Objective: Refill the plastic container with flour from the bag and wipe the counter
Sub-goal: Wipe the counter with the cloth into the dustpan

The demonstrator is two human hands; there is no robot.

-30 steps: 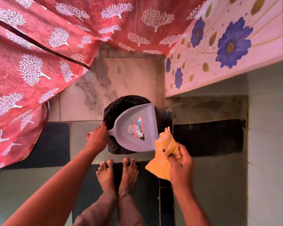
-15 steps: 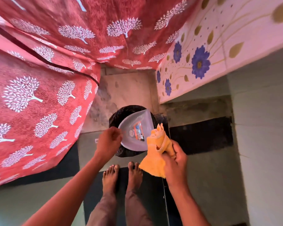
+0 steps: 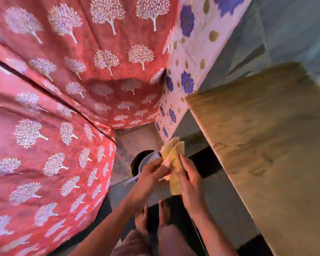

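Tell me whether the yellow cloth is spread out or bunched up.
Bunched up. The yellow cloth is gathered into folds between the left hand and right hand, above the dustpan.

Red tree-print curtain (image 3: 67, 100), blue-flowered wall tiles (image 3: 190, 58), wooden countertop (image 3: 270, 137), grey-and-black tiled floor (image 3: 227, 206)

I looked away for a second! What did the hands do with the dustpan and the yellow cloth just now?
The left hand let go of the dustpan handle and came over to the yellow cloth, so both hands hold the cloth now. The dustpan was left resting on the black-lined bin. The right hand kept its grip on the cloth, and the bare feet stayed in place.
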